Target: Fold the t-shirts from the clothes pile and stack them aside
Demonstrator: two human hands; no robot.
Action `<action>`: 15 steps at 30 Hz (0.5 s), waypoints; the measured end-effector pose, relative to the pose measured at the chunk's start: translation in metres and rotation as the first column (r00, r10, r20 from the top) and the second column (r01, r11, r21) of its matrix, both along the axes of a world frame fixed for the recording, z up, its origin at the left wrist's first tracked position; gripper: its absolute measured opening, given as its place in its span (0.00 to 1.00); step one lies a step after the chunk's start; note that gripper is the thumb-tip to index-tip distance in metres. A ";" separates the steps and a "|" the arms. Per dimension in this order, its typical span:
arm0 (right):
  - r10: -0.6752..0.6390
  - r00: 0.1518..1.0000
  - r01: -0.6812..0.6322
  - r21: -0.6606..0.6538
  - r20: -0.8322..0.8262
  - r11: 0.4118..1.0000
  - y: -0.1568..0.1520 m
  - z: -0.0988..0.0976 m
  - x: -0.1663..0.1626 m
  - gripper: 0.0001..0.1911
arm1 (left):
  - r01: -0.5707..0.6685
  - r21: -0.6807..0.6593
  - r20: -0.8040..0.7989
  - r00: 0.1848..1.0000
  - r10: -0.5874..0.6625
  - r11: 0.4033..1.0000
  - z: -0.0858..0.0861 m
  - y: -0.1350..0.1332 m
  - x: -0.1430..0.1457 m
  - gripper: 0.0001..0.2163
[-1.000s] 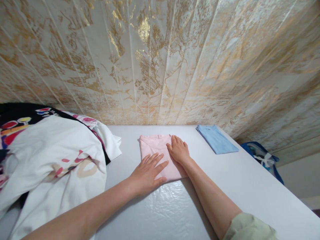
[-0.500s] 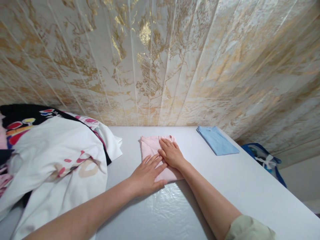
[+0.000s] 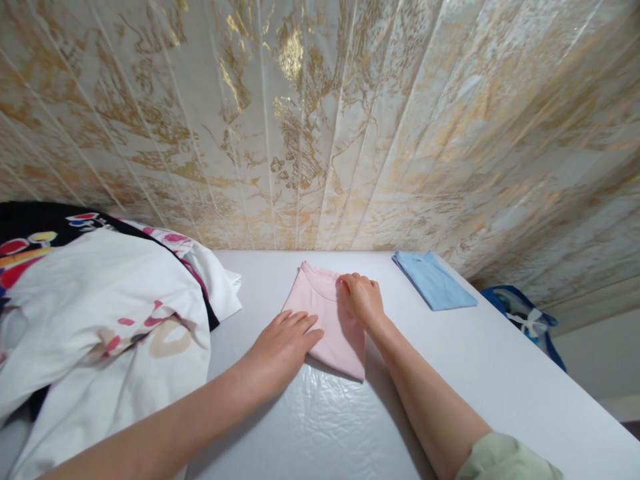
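Observation:
A folded pink T-shirt (image 3: 327,320) lies on the white table in front of me, turned slightly, with its neckline at the far side. My left hand (image 3: 287,343) rests over its lower left edge, fingers stretched out and thumb a little apart. At the upper right edge, by the collar, the fingers of my right hand (image 3: 364,300) are curled in and grip the cloth. Part of that edge is hidden under the right hand.
Loose clothes, with a white printed garment (image 3: 165,287) on top and a black one below, are heaped at the left. A folded light-blue garment (image 3: 435,283) lies by the table's (image 3: 500,360) right edge. Beyond that edge sits a blue-trimmed bag (image 3: 520,313). A gold-patterned curtain (image 3: 310,133) hangs behind.
The pink T-shirt has turned and its collar now shows. My right hand has gone from lying flat on it to gripping its right edge. My left hand has shifted left.

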State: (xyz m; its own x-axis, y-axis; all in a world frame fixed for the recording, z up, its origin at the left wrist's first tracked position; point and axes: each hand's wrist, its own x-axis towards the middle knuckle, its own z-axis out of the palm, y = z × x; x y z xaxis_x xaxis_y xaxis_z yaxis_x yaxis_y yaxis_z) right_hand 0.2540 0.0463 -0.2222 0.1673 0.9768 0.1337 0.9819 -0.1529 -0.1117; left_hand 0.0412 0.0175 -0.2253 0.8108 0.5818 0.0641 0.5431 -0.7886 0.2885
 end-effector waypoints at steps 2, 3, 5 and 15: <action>-0.059 0.998 0.059 0.036 -0.004 0.998 0.003 0.002 0.009 0.17 | -0.002 -0.031 0.013 1.000 0.003 1.000 0.007 -0.005 -0.002 0.17; -0.056 0.998 0.056 0.061 -0.013 0.997 0.004 0.002 0.013 0.16 | 0.004 -0.059 0.027 1.000 -0.002 0.998 0.010 -0.008 -0.001 0.16; 0.013 0.999 -0.009 0.096 -0.037 0.995 0.006 0.000 0.016 0.15 | 0.016 -0.120 0.062 0.998 -0.009 0.993 0.016 -0.012 0.002 0.11; 0.225 0.969 -0.218 0.080 -0.102 0.973 0.006 -0.004 0.003 0.12 | 0.101 -0.209 0.105 0.991 -0.080 0.973 0.014 -0.014 0.011 0.10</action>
